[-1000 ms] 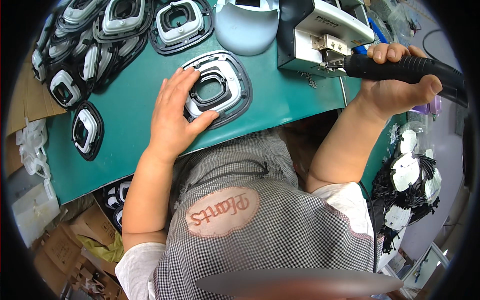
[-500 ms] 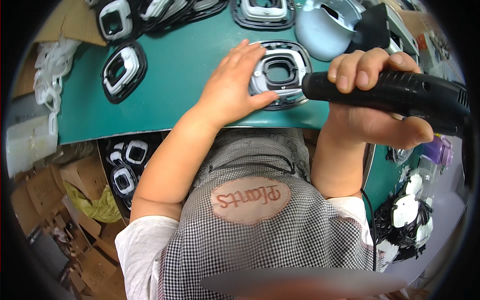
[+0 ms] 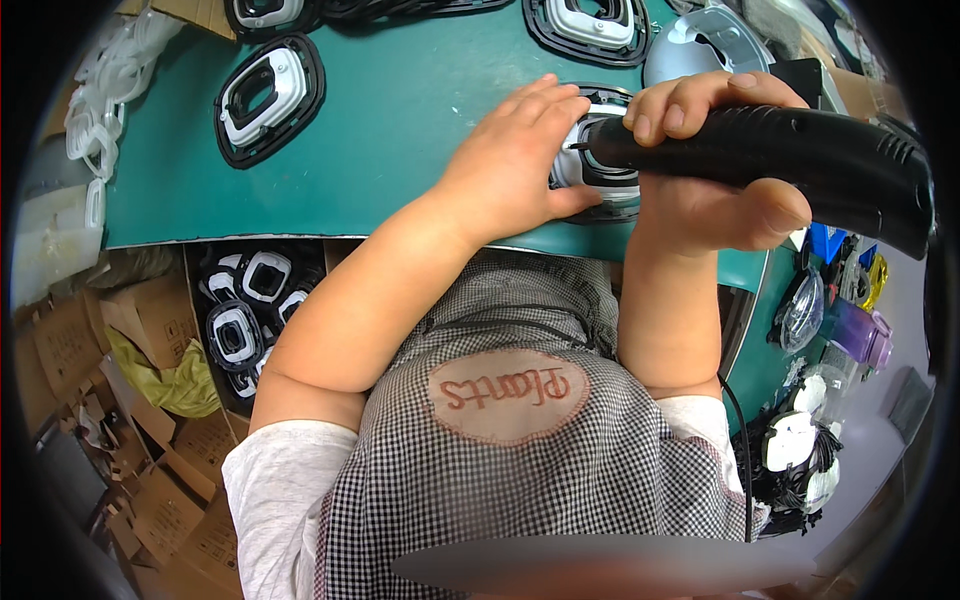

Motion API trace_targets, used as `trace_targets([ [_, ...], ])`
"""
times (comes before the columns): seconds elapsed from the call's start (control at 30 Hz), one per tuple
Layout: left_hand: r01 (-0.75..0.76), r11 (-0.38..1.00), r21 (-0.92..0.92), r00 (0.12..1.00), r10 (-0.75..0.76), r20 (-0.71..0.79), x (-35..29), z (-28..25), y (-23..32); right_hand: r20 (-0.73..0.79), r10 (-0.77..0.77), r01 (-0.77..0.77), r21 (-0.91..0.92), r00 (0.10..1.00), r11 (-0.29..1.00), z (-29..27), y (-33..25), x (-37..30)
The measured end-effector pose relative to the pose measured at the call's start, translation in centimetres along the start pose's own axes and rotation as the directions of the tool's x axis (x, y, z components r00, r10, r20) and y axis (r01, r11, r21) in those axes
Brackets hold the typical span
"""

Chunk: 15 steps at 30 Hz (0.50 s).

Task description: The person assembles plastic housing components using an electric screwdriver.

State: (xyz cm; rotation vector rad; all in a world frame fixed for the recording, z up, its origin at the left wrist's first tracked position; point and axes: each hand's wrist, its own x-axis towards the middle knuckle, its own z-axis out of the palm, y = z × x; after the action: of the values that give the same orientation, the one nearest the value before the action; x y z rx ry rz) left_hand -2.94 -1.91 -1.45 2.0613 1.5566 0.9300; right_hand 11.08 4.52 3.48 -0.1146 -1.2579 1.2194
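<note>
A black-and-white plastic frame (image 3: 602,178), rounded with an opening in its middle, lies on the green table near its front edge. My left hand (image 3: 515,165) holds the frame's left side, thumb along the near rim and fingers over the far left. My right hand (image 3: 715,165) is wrapped around a black electric screwdriver (image 3: 780,150), held nearly level with its body to the right. The screwdriver's thin bit is at the left part of the white ring, close to my left fingers; its body hides much of the frame's right half. Whether a screw is under the bit cannot be made out.
A similar frame (image 3: 265,100) lies to the left, another (image 3: 590,25) farther back. A light-blue plastic shell (image 3: 690,50) stands at the back right. Below the table edge a box holds several frames (image 3: 235,335). Cardboard boxes (image 3: 150,325) fill the lower left; a purple container (image 3: 858,332) sits right.
The view has shifted, so the table things appear displaced. The screwdriver's bit has moved from the frame's near side to its left side, and its body now covers more of the frame.
</note>
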Motion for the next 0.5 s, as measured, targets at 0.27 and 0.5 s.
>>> trace_targets([
  [0.27, 0.018, 1.000, -0.019, 1.000, -0.018, 0.002, -0.02, 0.01, 0.14, 0.119, -0.026, 0.021, 0.041, 0.993, 0.999, 0.14, -0.14, 0.43],
  [0.5, 0.005, 1.000, -0.029, 1.000, -0.005, -0.019, -0.04, 0.00, 0.08, 0.105, 0.034, -0.035, 0.001, 0.994, 0.999, 0.40, 0.10, 0.45],
])
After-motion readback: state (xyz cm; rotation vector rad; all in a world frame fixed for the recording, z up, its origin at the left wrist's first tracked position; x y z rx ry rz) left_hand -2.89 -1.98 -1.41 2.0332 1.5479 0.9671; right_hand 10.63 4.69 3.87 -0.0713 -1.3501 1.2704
